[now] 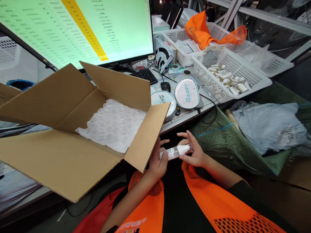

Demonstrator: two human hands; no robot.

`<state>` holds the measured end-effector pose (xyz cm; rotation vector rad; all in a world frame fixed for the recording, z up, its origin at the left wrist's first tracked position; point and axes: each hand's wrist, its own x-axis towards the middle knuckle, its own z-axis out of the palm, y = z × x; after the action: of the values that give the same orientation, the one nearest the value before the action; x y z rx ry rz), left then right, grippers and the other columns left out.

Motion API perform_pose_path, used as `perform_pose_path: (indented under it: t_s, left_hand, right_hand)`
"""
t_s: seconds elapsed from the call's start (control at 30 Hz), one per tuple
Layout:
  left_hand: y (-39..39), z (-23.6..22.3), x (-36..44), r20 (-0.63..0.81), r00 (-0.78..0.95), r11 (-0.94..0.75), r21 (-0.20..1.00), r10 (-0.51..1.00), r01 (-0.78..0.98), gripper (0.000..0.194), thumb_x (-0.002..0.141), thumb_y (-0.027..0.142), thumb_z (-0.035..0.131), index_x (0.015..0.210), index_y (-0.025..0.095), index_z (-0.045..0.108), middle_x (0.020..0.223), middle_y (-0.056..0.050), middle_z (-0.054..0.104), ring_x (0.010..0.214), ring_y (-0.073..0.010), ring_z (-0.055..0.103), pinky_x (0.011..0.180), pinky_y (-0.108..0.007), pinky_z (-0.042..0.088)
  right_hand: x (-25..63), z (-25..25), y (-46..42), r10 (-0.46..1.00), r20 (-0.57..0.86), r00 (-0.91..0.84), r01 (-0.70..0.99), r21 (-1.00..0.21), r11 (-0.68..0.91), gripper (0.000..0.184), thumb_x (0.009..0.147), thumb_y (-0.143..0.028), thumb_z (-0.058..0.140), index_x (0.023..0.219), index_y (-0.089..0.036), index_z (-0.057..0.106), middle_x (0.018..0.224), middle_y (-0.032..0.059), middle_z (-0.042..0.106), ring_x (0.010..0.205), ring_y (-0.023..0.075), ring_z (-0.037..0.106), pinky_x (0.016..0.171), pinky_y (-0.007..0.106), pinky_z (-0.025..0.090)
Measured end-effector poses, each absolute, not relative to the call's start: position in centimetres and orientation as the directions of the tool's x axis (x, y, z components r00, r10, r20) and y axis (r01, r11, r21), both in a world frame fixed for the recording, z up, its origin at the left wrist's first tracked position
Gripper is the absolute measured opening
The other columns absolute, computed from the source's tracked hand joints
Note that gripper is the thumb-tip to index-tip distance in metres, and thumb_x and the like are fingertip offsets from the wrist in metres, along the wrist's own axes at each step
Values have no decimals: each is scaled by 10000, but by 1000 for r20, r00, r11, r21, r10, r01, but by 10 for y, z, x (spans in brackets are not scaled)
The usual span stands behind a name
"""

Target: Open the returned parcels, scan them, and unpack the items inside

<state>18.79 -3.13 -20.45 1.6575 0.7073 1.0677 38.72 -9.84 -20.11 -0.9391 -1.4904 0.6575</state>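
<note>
On the head cam we've got a small clear bottle (173, 152) held at both ends, left hand (156, 164) and right hand (196, 154) partly curled around it, right by an open cardboard box (58, 161) with bubble wrap (114, 124) inside.

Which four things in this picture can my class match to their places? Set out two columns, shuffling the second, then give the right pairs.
Things
1. Small clear cylindrical bottle
2. White bubbled plastic wrap
3. Black computer mouse
4. Orange mesh cloth

Places
A. Inside the open brown cardboard box
B. Over a white perforated plastic basket
C. Between the left hand and right hand
D. Near the black keyboard

Pairs: 1-C, 2-A, 3-D, 4-B
</note>
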Motion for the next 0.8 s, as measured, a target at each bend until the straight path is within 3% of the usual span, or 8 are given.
perform_pose_path:
  t_s: [0.13,0.23,0.3,0.43,0.57,0.67,0.8]
  left_hand:
    - [-26,-219,185,631,413,-688,726,657,-14,504,951,321,617,1443,309,509,1316,-150,646,1027,-265,660,835,-416,557]
    - [-24,-223,190,751,423,-814,579,507,-51,643,947,183,581,1530,367,380,1396,-143,589,1139,-268,634,822,-391,564]
    - [-24,-222,194,759,429,-825,563,490,-54,704,953,149,557,1570,380,308,1434,-150,552,1121,-251,636,812,-372,565]
    - [-27,-219,198,685,429,-744,667,589,-43,588,1001,226,510,1554,349,350,1416,-161,556,1070,-241,642,782,-345,556]
    - [-34,-221,199,549,403,-610,792,732,31,450,1035,331,470,1482,282,460,1380,-155,585,1068,-247,634,918,-413,525]
    - [-37,-223,201,365,377,-397,918,851,9,420,1051,391,452,1453,275,489,1408,-146,567,1035,-223,639,954,-408,501]
    - [-39,-221,205,191,339,-183,982,921,-54,442,1028,493,491,1404,262,522,1394,-141,571,1197,-259,597,968,-392,493]
  right_hand:
    - [389,-205,-105,881,459,114,43,-888,457,993,873,-224,779,1618,-453,162,1579,140,372,1060,201,661,686,281,570]
    - [389,-206,-110,885,441,147,42,-897,440,983,877,-250,785,1611,-459,166,1579,147,372,1064,208,669,708,297,581]
    - [390,-206,-112,886,435,161,48,-900,433,989,875,-267,790,1609,-459,157,1583,153,368,1059,212,672,710,304,586]
    - [392,-208,-111,892,409,192,28,-911,412,998,857,-276,815,1602,-465,179,1587,152,367,1056,217,675,670,282,579]
    - [392,-211,-109,891,412,191,-6,-907,421,1015,831,-295,846,1597,-471,204,1583,144,375,1040,211,681,641,260,567]
    - [391,-215,-106,896,403,188,-48,-907,418,1031,810,-321,869,1594,-474,219,1588,126,370,1081,216,668,734,310,596]
    - [389,-220,-105,912,353,211,-65,-925,373,1037,792,-376,883,1597,-434,232,1577,133,395,1103,221,647,823,355,591]
